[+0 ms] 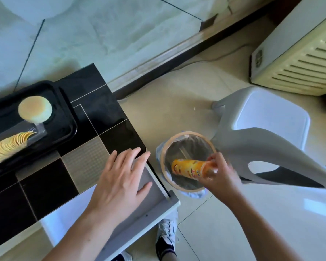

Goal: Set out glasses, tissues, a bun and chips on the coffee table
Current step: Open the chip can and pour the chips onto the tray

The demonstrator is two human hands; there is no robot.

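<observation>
From the head camera, looking down: the left hand lies with fingers straight and spread, holding nothing, over the corner of the coffee table, whose top is a chequer of black and grey tiles; its fingertips reach the table's edge above a pale lower shelf. The right hand grips one end of an orange chip can, fingers curled round it; the can lies nearly level, its far end pointing left, over the mouth of a round waste bin with a liner, which stands on the floor just beside the table's corner. On the table's left part sits a black tray; in it rests a round pale bun, and just below it a row of chips in a clear sleeve, running off the left edge. A grey plastic stool stands beside the bin on the right; a cream ribbed appliance sits at top right; a shoe shows on the floor tiles below.
</observation>
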